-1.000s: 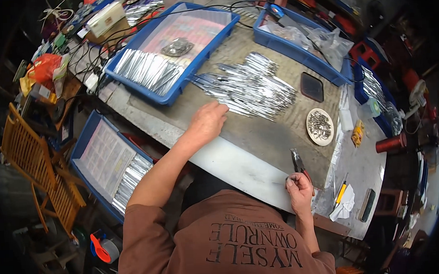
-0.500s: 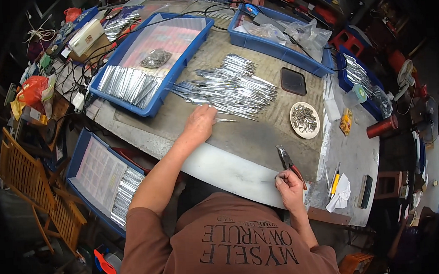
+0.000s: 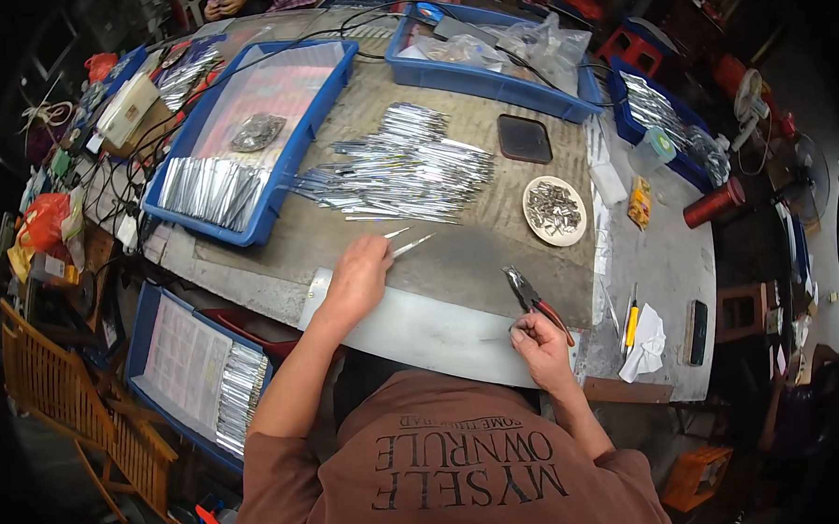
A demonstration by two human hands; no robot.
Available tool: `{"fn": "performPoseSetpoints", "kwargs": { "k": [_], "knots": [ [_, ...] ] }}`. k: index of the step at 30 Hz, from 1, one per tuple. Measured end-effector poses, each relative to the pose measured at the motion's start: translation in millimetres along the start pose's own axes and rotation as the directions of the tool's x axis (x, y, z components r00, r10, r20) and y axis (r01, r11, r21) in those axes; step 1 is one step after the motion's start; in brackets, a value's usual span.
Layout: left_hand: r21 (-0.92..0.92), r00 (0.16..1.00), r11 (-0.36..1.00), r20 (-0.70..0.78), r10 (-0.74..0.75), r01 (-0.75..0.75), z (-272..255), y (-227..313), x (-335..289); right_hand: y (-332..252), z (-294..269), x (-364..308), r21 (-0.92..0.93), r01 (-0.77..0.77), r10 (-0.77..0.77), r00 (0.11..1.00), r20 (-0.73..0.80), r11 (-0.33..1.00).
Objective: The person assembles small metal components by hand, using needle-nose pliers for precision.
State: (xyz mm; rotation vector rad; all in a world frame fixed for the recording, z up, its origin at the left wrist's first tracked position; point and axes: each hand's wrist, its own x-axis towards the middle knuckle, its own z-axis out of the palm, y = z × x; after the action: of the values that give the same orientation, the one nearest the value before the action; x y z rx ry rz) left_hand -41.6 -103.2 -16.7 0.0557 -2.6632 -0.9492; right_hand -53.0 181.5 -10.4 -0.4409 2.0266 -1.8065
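Observation:
Two thin silvery metal rods (image 3: 411, 246) poke out past the fingers of my left hand (image 3: 359, 274), which is closed on them above the near edge of the table. Just beyond lies a large loose heap of similar rods (image 3: 415, 168). My right hand (image 3: 542, 348) is closed in a pinch over the pale sheet (image 3: 422, 327) along the table edge; what its fingertips hold is too small to make out. Pliers with red handles (image 3: 536, 304) are right against its fingers, and whether they are gripped cannot be told. A round dish of small metal parts (image 3: 555, 211) stands beyond them.
At left, a blue tray (image 3: 277, 207) holds rods and a bag; another blue tray (image 3: 141, 321) sits lower. A blue bin of plastic bags (image 3: 486, 76) is at the back. Right are a black dish (image 3: 525, 138), yellow-handled tool (image 3: 632, 328), tissue (image 3: 646, 346) and phone (image 3: 697, 332).
My left hand has drawn back from the heap toward the table edge, with two rods now showing in it. My right hand stays pinched by the pliers. The whole view has shifted slightly.

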Motion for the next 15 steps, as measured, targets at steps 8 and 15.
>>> {"fn": "performPoseSetpoints", "kwargs": {
  "k": [8, 15],
  "knots": [
    [-0.388, 0.983, 0.914, 0.179, -0.05, 0.117, -3.1, 56.2, -31.1, -13.8, 6.0, 18.9, -0.004, 0.07, -0.07, 0.997, -0.038, 0.998],
    [-0.5, 0.92, 0.829, 0.388, -0.044, 0.251, 5.6, 77.0, -41.5, -19.9, 7.1, 26.3, 0.001, 0.152, -0.152, 0.988, -0.018, 0.988]
  ]
}}
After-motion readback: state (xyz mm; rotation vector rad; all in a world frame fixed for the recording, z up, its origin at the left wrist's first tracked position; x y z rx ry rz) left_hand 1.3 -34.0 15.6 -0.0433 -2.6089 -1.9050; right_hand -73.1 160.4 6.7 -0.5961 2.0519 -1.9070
